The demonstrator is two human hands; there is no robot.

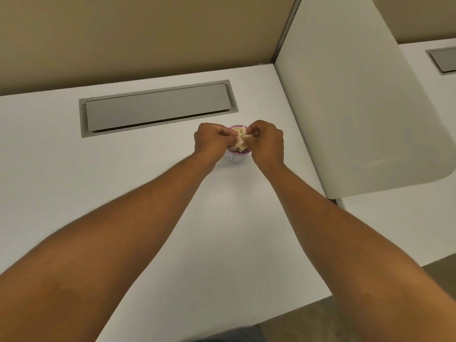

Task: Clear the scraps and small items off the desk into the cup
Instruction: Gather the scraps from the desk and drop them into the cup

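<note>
Matt white laminate desk (123, 193), smooth grey metal cable flap (158, 107), crumpled paper scraps (240, 139).

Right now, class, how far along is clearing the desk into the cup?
Nearly done: the white desk shows no loose scraps. In hand: both hands, left and right, pinch pale paper scraps over the small purple-rimmed cup. Left: getting these scraps inside.

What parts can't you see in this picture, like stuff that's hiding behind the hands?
Head view, the only one:
- Inside of the cup: the paper scraps and both hands cover it, so what lies beneath is hidden.
- Fingertips of the left hand and right hand: curled inward, grip unclear.
- Print on the cup wall: too small to read.
- Under the grey desk flap: closed.
- The neighbouring desk: behind the divider, cut off by the right edge.
</note>
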